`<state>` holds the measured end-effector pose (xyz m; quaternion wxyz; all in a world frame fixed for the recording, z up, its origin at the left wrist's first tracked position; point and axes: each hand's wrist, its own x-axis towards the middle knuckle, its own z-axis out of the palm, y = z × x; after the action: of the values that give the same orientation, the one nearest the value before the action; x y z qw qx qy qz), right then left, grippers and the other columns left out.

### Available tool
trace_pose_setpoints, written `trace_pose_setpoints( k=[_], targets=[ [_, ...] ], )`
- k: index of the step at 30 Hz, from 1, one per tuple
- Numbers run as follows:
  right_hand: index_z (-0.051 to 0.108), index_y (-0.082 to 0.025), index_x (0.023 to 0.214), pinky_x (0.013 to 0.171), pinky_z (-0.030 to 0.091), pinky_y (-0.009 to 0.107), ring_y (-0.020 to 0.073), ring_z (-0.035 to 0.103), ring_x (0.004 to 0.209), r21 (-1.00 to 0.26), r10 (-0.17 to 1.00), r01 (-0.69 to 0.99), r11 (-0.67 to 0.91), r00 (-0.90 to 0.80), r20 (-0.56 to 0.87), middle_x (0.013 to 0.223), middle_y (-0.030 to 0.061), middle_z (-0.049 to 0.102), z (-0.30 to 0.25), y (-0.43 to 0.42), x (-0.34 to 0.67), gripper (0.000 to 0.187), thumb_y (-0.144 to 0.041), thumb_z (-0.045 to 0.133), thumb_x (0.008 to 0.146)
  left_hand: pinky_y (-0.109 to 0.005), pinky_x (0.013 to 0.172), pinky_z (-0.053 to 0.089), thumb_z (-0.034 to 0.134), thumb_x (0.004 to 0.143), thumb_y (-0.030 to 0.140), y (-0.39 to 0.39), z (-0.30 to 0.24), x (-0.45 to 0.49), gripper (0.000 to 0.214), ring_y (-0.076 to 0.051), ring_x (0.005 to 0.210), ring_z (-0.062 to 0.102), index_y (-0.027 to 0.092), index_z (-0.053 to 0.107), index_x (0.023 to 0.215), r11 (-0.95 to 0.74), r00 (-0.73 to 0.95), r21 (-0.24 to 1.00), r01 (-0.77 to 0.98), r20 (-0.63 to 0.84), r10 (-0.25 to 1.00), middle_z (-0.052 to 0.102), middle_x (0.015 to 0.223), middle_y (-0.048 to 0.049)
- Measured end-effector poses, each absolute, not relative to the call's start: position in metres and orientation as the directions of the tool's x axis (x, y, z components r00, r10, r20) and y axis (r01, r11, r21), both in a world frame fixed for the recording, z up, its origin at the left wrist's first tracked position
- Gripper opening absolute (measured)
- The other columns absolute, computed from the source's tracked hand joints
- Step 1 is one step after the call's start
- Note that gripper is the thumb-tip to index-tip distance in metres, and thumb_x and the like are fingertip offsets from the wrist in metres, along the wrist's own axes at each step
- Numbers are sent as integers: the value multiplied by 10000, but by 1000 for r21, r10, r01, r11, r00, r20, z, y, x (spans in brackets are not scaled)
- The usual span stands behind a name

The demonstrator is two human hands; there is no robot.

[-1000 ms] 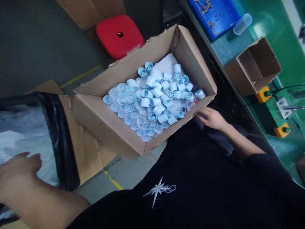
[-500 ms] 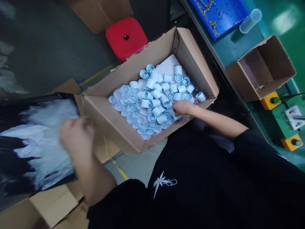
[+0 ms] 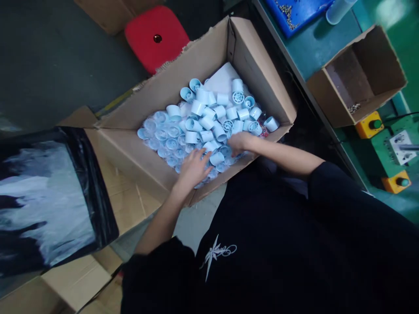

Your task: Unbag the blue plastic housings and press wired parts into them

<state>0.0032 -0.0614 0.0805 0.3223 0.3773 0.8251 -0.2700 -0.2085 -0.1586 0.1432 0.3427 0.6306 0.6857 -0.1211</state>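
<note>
Light-blue plastic caps [image 3: 207, 123] lie loose in a large cardboard box [image 3: 131, 150], on top of rows of similar caps wrapped in clear plastic [image 3: 160, 134]. My left hand [image 3: 193, 168] reaches over the box's near side, its fingers spread and touching the caps; nothing shows in its grasp. Close by on the right, my right hand [image 3: 240, 141] is curled downward among the caps at the near wall. Its fingertips are hidden, so what it holds cannot be made out. A white sheet-like piece [image 3: 222, 80] lies at the box's far corner.
A black bag [image 3: 103, 209] with crumpled clear plastic [image 3: 62, 205] stands at left. Behind the box is a red stool [image 3: 155, 37]. On the green bench at right are a blue tray [image 3: 297, 13], a small open carton [image 3: 334, 98] and green-buttoned yellow switch boxes [image 3: 369, 125].
My left hand has moved right, from the plastic-filled bag to the caps in the box, and its fingers have spread. My right hand stays among the caps. The view has shifted slightly.
</note>
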Motion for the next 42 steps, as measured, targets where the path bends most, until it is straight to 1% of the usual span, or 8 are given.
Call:
trace_pose_setpoints(
  k=[3, 5, 9, 13, 24, 29, 37, 42],
  targets=[
    [455, -83, 1561, 912, 562, 367, 328, 706, 1134, -168, 657, 816, 553, -551, -515, 1412, 235, 632, 94, -17, 39, 822, -630, 632, 975, -786, 1231, 265, 741, 912, 202, -158, 75, -178, 555, -493, 1607, 235, 290, 654, 1454, -237, 394, 344, 909, -515, 762, 443, 1698, -124],
    [475, -127, 1562, 918, 544, 369, 313, 701, 1127, -148, 646, 792, 592, -576, -501, 1426, 202, 630, 98, -6, 63, 694, -526, 611, 1010, -867, 1129, 320, 690, 943, 197, -156, 46, -186, 488, -567, 1573, 229, 268, 667, 1425, -403, 512, 321, 857, -444, 736, 426, 1696, -168],
    [693, -216, 1336, 954, 495, 360, 286, 657, 1200, -187, 378, 651, 736, -624, -684, 1356, 114, 701, 84, -31, 81, 365, -218, 551, 999, -729, 1082, 492, 690, 930, 205, -146, 26, -211, 317, -548, 1529, 276, 222, 722, 1245, -453, 560, 334, 827, -407, 722, 515, 1599, -163],
    [715, -162, 1263, 994, 462, 407, 278, 669, 1188, -99, 415, 645, 757, -593, -690, 1296, 160, 730, 60, -51, 69, 383, -120, 436, 1004, -712, 1138, 449, 796, 830, 212, -147, 21, -217, 390, -550, 1552, 209, 210, 699, 1208, -476, 577, 330, 816, -406, 708, 404, 1679, -161],
    [707, -199, 1294, 1074, 373, 448, 266, 698, 1174, -140, 336, 576, 805, -638, -692, 1212, 146, 781, 59, -51, 74, 348, -191, 547, 985, -679, 1272, 314, 670, 923, 246, -136, 52, -197, 272, -416, 1444, 469, 188, 654, 1188, -441, 554, 434, 786, -175, 814, 602, 1464, -191],
    [741, -147, 1220, 1030, 398, 390, 247, 724, 1085, -167, 315, 572, 803, -646, -695, 1142, 158, 786, 60, -47, 73, 335, -113, 537, 957, -641, 1244, 341, 690, 945, 250, -79, 68, -150, 497, -444, 1557, 303, 200, 556, 1422, -380, 435, 410, 829, -48, 899, 472, 1607, -190],
    [723, -106, 1285, 854, 496, 322, 258, 741, 1011, -162, 406, 685, 710, -587, -700, 1128, 191, 775, 89, -32, 94, 364, -119, 532, 975, -435, 953, 519, 529, 1042, 256, -127, 37, -92, 289, -345, 1125, 670, 140, 756, 1178, -503, 617, 358, 787, -465, 634, 712, 1174, -202],
    [709, -128, 1299, 893, 520, 357, 294, 726, 1073, -134, 599, 769, 625, -583, -550, 1161, 177, 761, 124, -10, 141, 345, -242, 516, 1037, -392, 857, 502, 407, 1056, 174, -127, 33, -101, 365, -307, 1042, 682, 147, 770, 1090, -492, 598, 341, 801, -484, 639, 729, 1132, -178]
  ],
)
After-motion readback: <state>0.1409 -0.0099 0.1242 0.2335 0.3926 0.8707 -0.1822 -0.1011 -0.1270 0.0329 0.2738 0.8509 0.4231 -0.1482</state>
